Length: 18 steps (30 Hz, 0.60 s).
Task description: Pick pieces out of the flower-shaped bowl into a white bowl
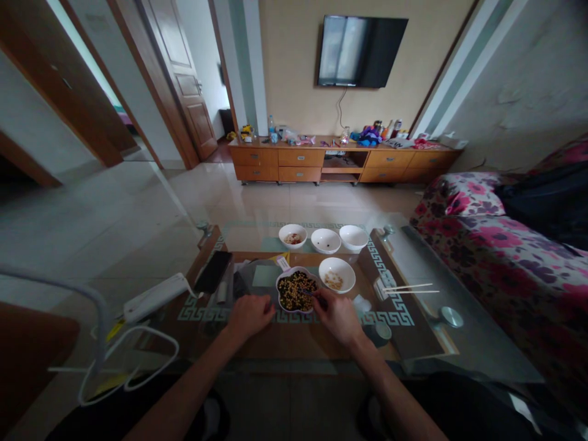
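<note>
A flower-shaped bowl (295, 290) full of mixed dark and yellow beans sits on the glass coffee table (427, 343). My left hand (249, 314) rests closed on the table just left of the bowl, touching its near rim. My right hand (337, 314) is at the bowl's right edge, fingers pinched together over the beans; what they hold is too small to make out. A white bowl (337, 274) with a few light beans stands right behind my right hand. Three more white bowls (325, 239) stand in a row farther back.
A pair of chopsticks (408, 288) lies on the table's right side. A black phone (212, 271) and a white power strip (156, 296) with cables lie to the left. A floral sofa (496, 245) stands at the right, a TV cabinet (344, 160) at the far wall.
</note>
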{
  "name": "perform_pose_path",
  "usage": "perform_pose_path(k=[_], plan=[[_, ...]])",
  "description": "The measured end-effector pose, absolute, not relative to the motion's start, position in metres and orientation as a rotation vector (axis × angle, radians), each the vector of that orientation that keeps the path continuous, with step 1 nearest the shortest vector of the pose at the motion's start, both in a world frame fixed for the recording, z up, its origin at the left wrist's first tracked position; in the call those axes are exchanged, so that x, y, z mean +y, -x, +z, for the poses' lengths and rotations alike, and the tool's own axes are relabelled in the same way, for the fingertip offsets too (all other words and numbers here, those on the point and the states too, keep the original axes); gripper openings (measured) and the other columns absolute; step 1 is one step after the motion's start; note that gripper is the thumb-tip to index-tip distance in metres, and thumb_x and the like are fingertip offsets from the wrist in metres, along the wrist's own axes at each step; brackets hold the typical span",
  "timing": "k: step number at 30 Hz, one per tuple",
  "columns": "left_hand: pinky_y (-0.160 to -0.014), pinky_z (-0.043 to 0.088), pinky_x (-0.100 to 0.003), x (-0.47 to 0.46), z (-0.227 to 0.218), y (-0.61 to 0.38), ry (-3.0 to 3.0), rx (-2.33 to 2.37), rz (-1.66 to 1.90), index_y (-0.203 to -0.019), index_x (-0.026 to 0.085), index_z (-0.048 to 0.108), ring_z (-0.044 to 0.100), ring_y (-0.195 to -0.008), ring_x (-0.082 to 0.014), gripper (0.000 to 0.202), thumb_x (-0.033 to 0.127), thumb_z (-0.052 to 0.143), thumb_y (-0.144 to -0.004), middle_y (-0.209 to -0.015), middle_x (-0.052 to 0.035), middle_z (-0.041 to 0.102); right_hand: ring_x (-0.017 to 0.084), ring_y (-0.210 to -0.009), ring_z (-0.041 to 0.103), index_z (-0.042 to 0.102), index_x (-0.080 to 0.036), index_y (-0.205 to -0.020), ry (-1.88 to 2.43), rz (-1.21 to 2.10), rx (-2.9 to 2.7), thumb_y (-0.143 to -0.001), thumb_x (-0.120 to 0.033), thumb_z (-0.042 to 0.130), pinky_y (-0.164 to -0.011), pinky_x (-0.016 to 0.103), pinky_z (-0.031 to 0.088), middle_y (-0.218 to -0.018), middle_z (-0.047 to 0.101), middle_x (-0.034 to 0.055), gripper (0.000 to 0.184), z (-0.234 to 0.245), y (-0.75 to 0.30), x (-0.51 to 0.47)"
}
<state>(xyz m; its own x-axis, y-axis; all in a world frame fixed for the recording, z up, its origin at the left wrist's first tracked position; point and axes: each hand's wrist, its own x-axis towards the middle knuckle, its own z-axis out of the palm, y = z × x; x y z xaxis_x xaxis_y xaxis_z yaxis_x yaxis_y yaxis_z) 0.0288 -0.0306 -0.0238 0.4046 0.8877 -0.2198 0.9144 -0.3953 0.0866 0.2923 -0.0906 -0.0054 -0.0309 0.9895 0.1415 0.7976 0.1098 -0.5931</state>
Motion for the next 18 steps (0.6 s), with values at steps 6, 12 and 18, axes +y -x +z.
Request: perform_pose_path(k=[6, 12, 18], plan=[[-0.071, 0.035, -0.037, -0.04, -0.044, -0.017, -2.504, 1.554, 0.056, -0.086, 0.02, 0.061, 0.066, -0.085, -0.0228, 0.024, 0.031, 0.057, -0.107, -0.086, -0.0012, 0.067, 0.02, -0.083, 0.077, 0.077, -0.021, -0.098, 1.722, 0.457, -1.936, -0.101, -0.023, 0.062, -0.073, 0.025, 0.049, -0.094, 0.082, 0.0047, 0.015, -0.016, -0.284, -0.087], [-0.078, 0.041, -0.038, -0.045, -0.039, -0.016, -2.552, 1.502, 0.084, -0.09, 0.019, 0.061, 0.064, -0.09, -0.0243, 0.019, 0.025, 0.056, -0.108, -0.091, -0.0032, 0.065, 0.019, -0.08, 0.076, 0.076, -0.021, -0.101, 1.729, 0.45, -1.887, -0.1, -0.023, 0.062, -0.073, 0.026, 0.049, -0.092, 0.081, 0.0052, 0.014, -0.019, -0.281, -0.085], [-0.083, 0.05, -0.041, -0.09, -0.007, -0.025, -2.468, 1.34, -0.21, -0.098, 0.018, 0.065, 0.068, -0.098, -0.0292, 0.017, 0.025, 0.053, -0.108, -0.101, -0.0059, 0.069, 0.019, -0.077, 0.075, 0.074, -0.021, -0.097, 1.745, 0.417, -1.899, -0.098, -0.022, 0.062, -0.07, 0.025, 0.047, -0.088, 0.081, 0.005, 0.013, -0.017, -0.281, -0.084]])
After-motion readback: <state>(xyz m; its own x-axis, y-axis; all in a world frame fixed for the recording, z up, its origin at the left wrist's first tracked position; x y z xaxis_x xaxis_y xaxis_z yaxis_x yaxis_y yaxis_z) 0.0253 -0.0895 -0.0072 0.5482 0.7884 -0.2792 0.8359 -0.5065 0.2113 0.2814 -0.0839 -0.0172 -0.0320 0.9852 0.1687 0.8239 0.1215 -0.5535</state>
